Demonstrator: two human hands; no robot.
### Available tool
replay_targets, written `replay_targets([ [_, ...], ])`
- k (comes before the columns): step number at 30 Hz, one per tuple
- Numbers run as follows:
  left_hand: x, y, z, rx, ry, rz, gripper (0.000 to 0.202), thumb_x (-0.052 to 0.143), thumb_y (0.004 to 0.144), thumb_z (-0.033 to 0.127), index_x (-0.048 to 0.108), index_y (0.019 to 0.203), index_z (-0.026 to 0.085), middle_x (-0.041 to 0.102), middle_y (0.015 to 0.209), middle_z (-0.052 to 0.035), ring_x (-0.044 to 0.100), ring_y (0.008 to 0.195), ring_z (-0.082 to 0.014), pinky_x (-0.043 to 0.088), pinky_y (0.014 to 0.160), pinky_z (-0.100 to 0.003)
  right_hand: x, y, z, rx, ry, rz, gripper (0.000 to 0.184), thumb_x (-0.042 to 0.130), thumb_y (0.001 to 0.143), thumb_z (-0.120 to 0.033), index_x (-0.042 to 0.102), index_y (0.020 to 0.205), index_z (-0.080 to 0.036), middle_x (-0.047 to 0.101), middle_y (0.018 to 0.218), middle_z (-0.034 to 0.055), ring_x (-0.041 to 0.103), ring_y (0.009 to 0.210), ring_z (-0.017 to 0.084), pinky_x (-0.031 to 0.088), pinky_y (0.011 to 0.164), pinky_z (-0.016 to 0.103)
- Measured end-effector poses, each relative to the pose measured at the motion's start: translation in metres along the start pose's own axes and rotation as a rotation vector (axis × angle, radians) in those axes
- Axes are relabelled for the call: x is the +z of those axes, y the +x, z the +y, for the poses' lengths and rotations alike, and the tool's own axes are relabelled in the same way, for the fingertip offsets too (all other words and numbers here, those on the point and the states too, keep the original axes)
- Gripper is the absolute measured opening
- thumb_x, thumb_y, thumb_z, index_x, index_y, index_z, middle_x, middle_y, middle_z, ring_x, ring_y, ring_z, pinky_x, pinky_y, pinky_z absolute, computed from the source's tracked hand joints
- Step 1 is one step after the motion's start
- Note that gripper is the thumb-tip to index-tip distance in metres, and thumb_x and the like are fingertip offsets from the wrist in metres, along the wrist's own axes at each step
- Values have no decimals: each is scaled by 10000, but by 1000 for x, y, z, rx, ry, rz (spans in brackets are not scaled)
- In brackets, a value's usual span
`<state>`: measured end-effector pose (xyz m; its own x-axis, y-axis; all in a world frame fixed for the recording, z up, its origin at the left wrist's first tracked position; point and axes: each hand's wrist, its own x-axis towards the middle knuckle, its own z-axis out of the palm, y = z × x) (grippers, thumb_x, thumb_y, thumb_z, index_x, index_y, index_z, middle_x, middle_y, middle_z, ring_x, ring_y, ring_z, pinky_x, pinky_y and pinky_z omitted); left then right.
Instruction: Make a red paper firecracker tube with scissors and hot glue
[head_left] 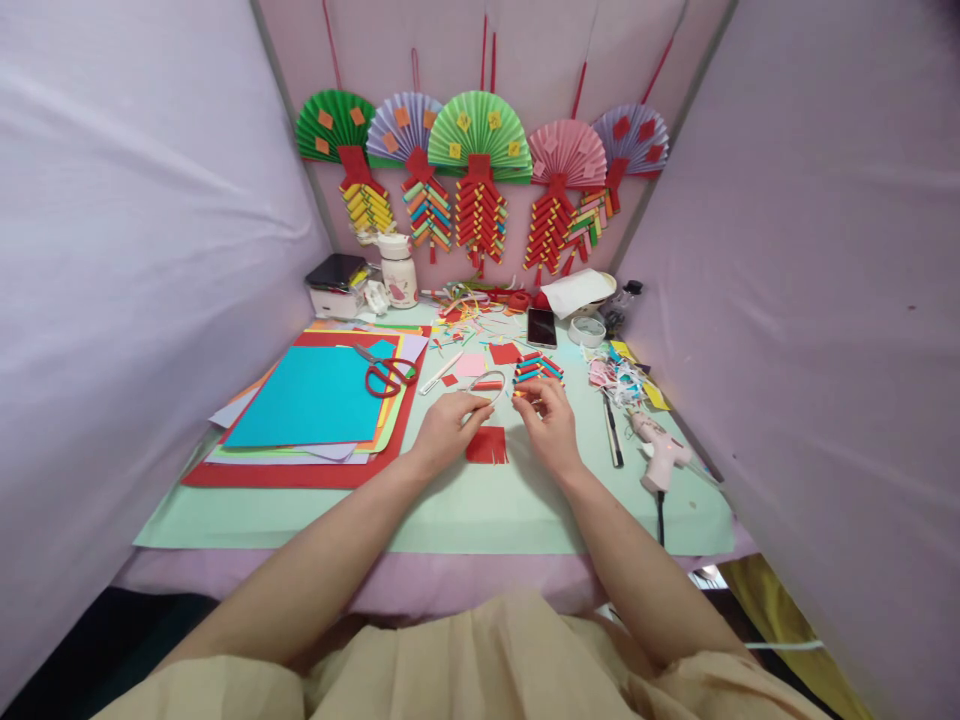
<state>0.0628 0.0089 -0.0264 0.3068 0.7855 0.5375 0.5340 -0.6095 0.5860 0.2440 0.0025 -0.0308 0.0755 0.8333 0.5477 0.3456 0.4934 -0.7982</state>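
Paper strip (495, 377) | left hand (448, 428), right hand (549, 420) each pinched on an end | risk: uneven pull could tear it

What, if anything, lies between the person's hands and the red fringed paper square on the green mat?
Nothing visible. The red fringed paper square lies uncovered on the green mat, in the gap between the left hand and right hand, close to both.

A thin pale strip (491, 376) arches up from the left hand's (450, 425) pinched fingers toward the right hand (551, 420). Nearer, between both hands, a small red fringed paper (486, 445) lies flat on the table (465, 510).
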Motion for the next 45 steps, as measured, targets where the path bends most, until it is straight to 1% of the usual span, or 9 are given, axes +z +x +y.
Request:
replay_targets([
  [4,2,-2,0,110,138,73,177,553,905,302,694,916,196,732,870,-47,655,827,-179,463,810,-327,5,0,5,143,88,-84,214,570,837,-384,682,857,-203,640,897,50,596,829,180,490,690,297],
  [9,7,-3,0,206,241,80,172,542,914,278,692,898,196,732,835,-39,662,802,-173,462,788,-324,9,-1,9,287,161,-111,222,635,758,-407,691,814,-199,681,848,41,609,803,187,481,780,331],
  [14,11,-4,-2,229,325,64,184,529,921,270,695,898,192,733,814,-39,661,769,-173,455,776,-331,8,-1,2,387,167,-118,256,673,705,-429,698,771,-183,700,798,47,619,767,193,481,752,326],
  [19,11,-4,0,170,348,4,231,494,936,303,698,925,196,731,826,-52,657,788,-186,448,792,-347,6,-1,-2,384,127,-115,256,679,690,-420,689,745,-169,690,748,45,609,725,184,478,706,311],
  [25,10,-2,0,123,362,-52,244,464,948,307,684,933,201,731,867,-55,651,818,-189,427,832,-350,8,-2,-1,277,52,-113,157,628,716,-335,640,688,-181,647,713,15,571,693,155,457,661,281],
  [30,-9,24,12,42,460,-264,167,552,898,298,677,905,187,715,860,-84,645,841,-241,415,793,-345,8,4,-4,307,89,-109,125,605,704,-305,612,664,-187,618,684,-9,546,670,140,431,638,263],
  [35,-36,67,24,-116,456,-476,208,708,769,373,645,808,178,630,696,-39,623,755,-244,399,686,-283,6,14,-14,389,106,-114,110,595,696,-282,611,658,-179,600,670,-17,518,653,125,406,629,251],
  [40,-46,96,9,-149,337,-844,340,658,766,489,625,604,192,446,445,18,547,547,-178,380,624,-262,7,12,-14,480,78,-156,93,582,678,-260,590,630,-180,583,648,-19,493,629,122,396,608,249],
  [45,-40,102,-7,-165,291,-975,368,565,807,468,642,577,191,539,483,-5,465,451,-130,352,557,-250,6,6,-6,530,5,-218,86,557,683,-252,584,629,-190,573,632,-19,488,607,127,388,582,254],
])
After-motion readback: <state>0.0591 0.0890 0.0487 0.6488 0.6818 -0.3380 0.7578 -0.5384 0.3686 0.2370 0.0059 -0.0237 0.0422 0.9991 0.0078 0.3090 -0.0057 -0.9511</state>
